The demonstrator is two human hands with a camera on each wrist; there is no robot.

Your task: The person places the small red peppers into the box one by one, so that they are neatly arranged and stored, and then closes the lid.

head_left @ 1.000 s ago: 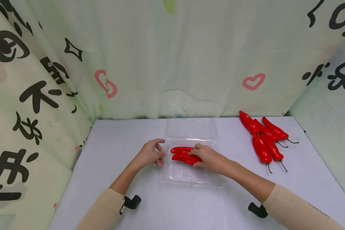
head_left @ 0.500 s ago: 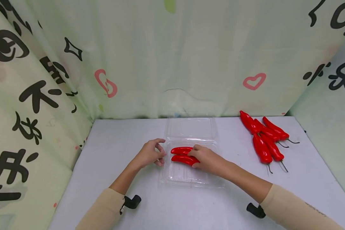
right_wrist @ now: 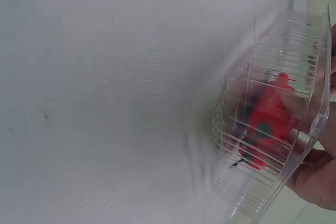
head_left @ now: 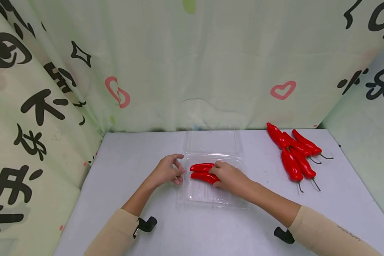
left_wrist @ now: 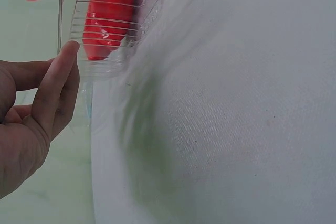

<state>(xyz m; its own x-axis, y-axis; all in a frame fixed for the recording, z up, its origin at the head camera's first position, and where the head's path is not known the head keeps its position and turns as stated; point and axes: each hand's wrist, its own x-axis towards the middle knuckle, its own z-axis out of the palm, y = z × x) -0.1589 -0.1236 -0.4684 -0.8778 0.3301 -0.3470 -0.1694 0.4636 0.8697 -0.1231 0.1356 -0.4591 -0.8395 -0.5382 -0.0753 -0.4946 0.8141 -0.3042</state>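
Two glossy red chili peppers lie side by side in a clear plastic clamshell box: the farther pepper [head_left: 201, 167] and the nearer pepper [head_left: 202, 176]. My right hand [head_left: 233, 179] reaches into the box [head_left: 195, 195] and holds the nearer pepper at its stem end, fingers over both peppers' right ends. Through the ribbed wall in the right wrist view, a pepper [right_wrist: 270, 114] with its green cap shows among the fingers. My left hand [head_left: 168, 171] is at the box's left edge, fingers loosely bent with a fingertip right at the rim, holding nothing.
The box's lid [head_left: 212, 143] lies folded back toward the curtain [head_left: 198, 71]. Several more red peppers [head_left: 291, 165] with dark stems are grouped at the right on the white table [head_left: 140, 149]. Curtains rise behind and along both sides.
My right hand and forearm have shifted slightly left, and the nearer pepper has moved very slightly with the hand. The left hand has stayed at the box's edge.
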